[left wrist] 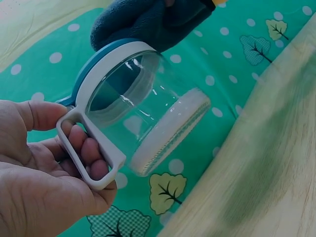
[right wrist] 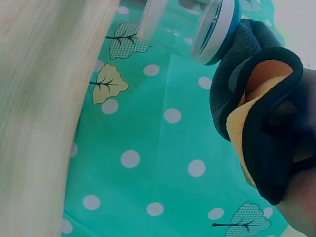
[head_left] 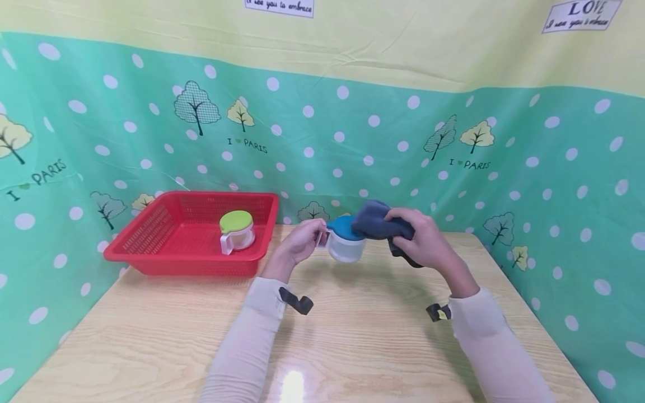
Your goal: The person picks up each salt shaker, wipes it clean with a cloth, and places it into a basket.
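Observation:
My left hand grips the white handle of a clear seasoning jar with a blue lid, holding it above the table. In the left wrist view its fingers curl through the handle loop and the thumb lies at the lid's hinge side. The see-through body has a white base ring. A bunched dark blue cloth is in my right hand, and its front end lies against the lid. The right wrist view shows the cloth's orange-yellow underside in the folds.
At the left of the wooden table stands a red plastic basket. Inside it sits a similar jar with a green lid and white handle. A green dotted curtain hangs behind the table and along both sides.

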Demonstrator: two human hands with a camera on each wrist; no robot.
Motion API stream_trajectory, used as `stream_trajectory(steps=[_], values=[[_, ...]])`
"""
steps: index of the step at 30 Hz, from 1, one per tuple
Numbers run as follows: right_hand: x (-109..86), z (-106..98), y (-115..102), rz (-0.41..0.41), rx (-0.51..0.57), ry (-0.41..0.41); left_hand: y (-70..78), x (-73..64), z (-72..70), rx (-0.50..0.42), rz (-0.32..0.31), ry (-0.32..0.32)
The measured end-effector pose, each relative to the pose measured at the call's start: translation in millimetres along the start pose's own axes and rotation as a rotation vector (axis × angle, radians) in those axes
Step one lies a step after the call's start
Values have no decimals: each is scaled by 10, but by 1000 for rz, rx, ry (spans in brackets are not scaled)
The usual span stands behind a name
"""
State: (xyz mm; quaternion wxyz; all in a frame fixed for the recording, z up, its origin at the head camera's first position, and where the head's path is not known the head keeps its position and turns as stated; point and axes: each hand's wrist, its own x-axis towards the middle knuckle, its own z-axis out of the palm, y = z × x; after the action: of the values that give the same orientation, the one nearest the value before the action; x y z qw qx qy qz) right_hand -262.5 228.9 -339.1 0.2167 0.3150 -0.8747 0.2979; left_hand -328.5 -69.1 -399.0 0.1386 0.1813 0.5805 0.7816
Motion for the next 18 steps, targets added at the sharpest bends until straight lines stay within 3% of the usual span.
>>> stream_trajectory(steps=[10, 18], values=[[-11, 92, 201, 28, 31, 40, 6, -21, 9, -7, -29, -53], [57, 175, 204, 11, 14, 49, -3, -31, 27, 25, -44, -101]])
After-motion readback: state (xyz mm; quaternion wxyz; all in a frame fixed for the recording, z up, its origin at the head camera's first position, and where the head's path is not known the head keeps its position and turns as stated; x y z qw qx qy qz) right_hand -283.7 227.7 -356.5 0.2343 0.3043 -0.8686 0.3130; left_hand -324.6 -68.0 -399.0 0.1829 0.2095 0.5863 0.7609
